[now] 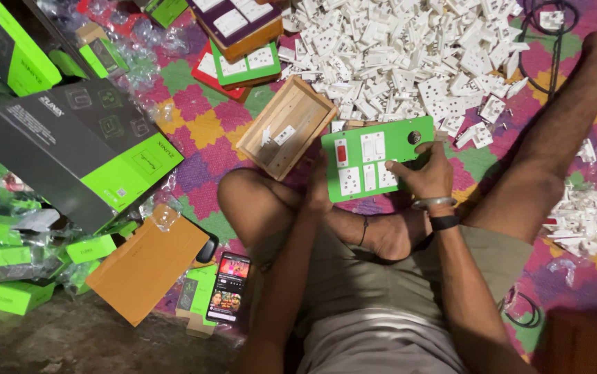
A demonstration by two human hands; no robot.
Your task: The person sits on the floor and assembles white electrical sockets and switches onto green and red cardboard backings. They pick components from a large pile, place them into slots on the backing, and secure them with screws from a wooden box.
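Observation:
I sit cross-legged on a patterned mat and hold a green switch panel (409, 138) over my legs. It carries white switches, sockets and one red switch. My left hand (318, 188) grips its lower left edge from behind, mostly hidden. My right hand (424, 172) rests on the panel's lower right part, fingers pressing on a white socket. An open wooden box (286, 126) with two small white parts inside lies just left of the panel.
A big heap of white sockets (409, 48) covers the mat ahead. Stacked finished panels (243, 41) lie at the top. Green and black cartons (70, 138) pile up on the left, next to a brown cardboard sheet (149, 266) and a lit phone (229, 285). More white parts (579, 218) lie on the right.

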